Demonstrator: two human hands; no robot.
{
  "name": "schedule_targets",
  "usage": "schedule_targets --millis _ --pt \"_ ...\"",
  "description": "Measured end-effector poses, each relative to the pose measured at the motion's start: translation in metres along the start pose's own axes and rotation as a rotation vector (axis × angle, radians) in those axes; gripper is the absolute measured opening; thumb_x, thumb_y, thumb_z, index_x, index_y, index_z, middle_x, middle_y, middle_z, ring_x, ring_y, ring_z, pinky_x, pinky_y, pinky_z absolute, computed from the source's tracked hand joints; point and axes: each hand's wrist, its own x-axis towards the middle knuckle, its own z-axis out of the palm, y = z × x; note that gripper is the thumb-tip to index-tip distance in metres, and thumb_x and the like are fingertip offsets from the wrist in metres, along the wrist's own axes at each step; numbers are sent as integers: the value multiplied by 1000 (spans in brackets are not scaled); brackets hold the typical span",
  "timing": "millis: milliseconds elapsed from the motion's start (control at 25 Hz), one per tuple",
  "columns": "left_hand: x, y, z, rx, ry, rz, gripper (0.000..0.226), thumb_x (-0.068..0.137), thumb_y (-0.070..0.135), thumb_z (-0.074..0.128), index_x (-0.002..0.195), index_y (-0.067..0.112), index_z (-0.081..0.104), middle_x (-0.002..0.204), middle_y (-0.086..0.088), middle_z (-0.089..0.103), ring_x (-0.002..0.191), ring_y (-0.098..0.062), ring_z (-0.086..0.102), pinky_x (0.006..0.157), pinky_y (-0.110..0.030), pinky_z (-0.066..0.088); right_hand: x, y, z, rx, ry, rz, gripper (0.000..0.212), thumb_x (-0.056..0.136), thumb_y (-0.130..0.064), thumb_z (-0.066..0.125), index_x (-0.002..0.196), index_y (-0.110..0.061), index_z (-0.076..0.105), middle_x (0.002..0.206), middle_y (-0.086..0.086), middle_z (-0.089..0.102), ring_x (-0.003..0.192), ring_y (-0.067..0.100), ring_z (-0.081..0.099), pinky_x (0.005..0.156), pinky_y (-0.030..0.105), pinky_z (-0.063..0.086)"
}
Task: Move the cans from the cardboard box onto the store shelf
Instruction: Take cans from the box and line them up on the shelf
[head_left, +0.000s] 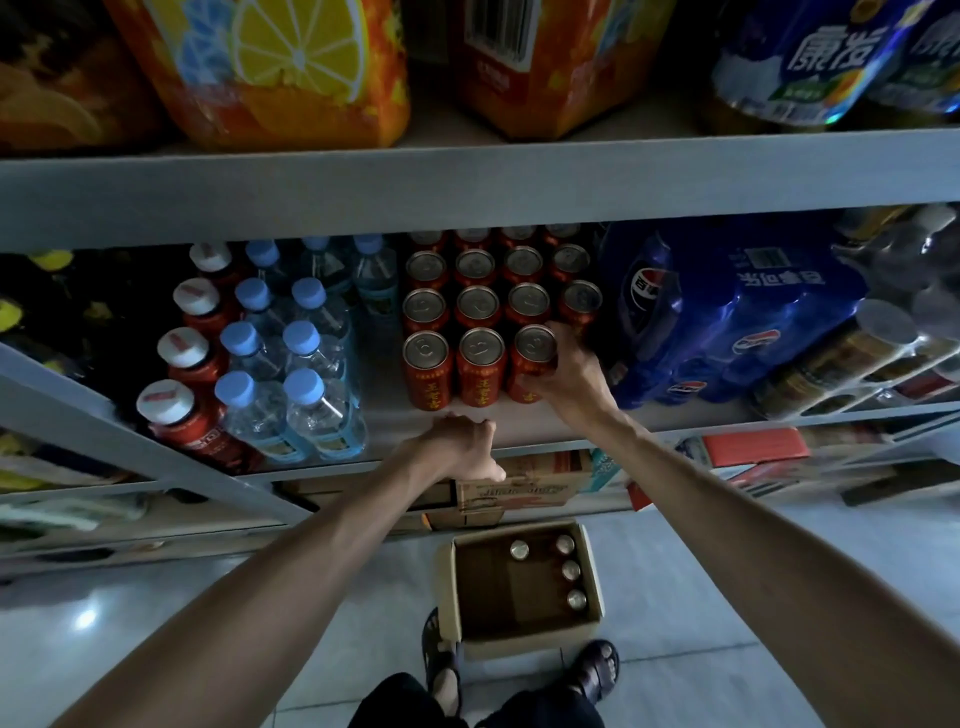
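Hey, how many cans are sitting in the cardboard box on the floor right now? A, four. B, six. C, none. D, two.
A: four cans show their tops inside the cardboard box, one toward its back left and three along its right wall.

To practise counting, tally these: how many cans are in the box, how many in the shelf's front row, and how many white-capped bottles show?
Cans in box: 4
Front-row cans on shelf: 3
White-capped bottles: 4
Total: 11
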Motion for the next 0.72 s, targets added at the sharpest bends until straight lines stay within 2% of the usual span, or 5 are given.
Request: schedule_targets --millis 280,400,480,600,720 --pt "6 1 17 67 70 -31 64 91 48 54 137 6 39 132 -22 52 122 -39 47 102 -47 40 -30 4 -1 43 136 49 79 73 -28 82 139 -15 40 133 5 56 114 16 52 89 27 42" --pt "-4 7 25 108 145 -129 50 93 42 51 131 11 43 132 -21 48 120 -37 47 96 -44 41 -62 19 -1 -55 208 26 52 79 -16 73 125 -9 50 117 8 57 102 23 56 85 40 51" --pt "-14 11 37 201 339 -132 45 92 34 52 129 10 45 127 -20 53 115 -35 51 92 -43 43 -84 37 -3 -72 223 13 34 83 -11 68 115 -12 56 103 2 60 88 17 58 77 39 53" --pt "-25 30 60 238 620 123 42 84 24 58 124 10 52 121 -13 58 110 -30 54 88 -42 50 -121 79 -3 -97 145 10 23 88 -6 63 109 -13 62 99 -1 66 83 11 62 69 19 53" --pt "-22 58 96 123 617 335 29 86 26 55 113 18 60 113 -2 63 103 -22 60 76 -34 55 -155 137 8 -99 57 111 23 86 -4 64 107 -11 66 102 6 72 87 19 68 67 14 44"
